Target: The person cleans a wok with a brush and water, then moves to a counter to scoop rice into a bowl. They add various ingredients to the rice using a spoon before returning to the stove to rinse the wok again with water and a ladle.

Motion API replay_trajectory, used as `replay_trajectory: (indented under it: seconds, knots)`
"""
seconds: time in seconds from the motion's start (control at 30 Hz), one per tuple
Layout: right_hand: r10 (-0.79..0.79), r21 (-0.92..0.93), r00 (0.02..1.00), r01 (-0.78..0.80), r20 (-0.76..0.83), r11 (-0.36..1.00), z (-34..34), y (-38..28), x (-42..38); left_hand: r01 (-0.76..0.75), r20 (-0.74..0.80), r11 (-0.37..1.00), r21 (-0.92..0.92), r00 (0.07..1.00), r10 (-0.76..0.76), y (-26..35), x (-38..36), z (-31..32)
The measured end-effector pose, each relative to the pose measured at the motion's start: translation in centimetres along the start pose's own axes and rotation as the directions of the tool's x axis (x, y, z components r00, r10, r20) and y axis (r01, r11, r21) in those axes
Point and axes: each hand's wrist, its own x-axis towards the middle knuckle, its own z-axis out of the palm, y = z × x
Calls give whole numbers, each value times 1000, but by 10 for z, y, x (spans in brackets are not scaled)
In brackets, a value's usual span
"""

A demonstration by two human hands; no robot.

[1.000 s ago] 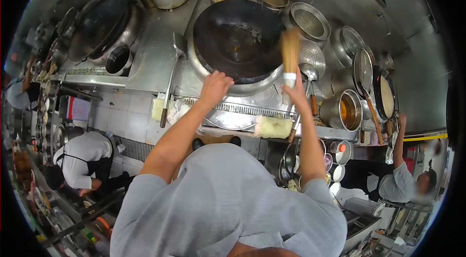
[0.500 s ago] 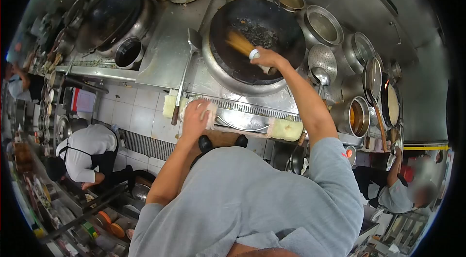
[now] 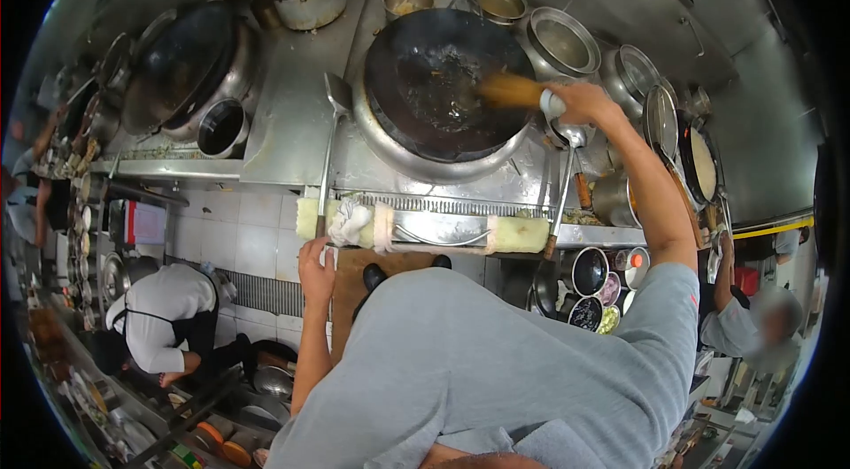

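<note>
Right hand (image 3: pixel 580 103): your fingers wrap the brush (image 3: pixel 515 92) near its white collar, likely for firm control of the bristles.
Brush: bristles over the wok (image 3: pixel 397 66), near its right rim; the handle is mostly hidden in your fist.
Left hand (image 3: pixel 316 276): thumb and fingers apart, loosely bent, low beside the spatula (image 3: pixel 327 164), perhaps for balance; contact unclear.
Right arm (image 3: pixel 660 190): forearm angles up and inward, elbow bent wide, seemingly keeping your sleeve off the wok.
</note>
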Motion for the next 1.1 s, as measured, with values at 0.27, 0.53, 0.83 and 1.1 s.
replay_trajectory:
  seconds: [0.27, 0.53, 0.83, 1.1]
  knots:
    - [-15, -67, 996, 21, 92, 998, -76, -13, 29, 5, 78, 1000, -5, 997, -4, 23, 5, -42]
    - [237, 328, 967, -194, -97, 924, -94, -14, 0, 63, 67, 997, -52, 996, -59, -16, -1, -44]
    - [-35, 226, 954, -35, 297, 973, -28, -112, 49, -148, 100, 989, -22, 984, 149, -9, 50, -79]
    - [268, 542, 963, -210, -30, 814, 74, -144, 177, 71, 76, 996, -45, 995, -68, -15, 0, -57]
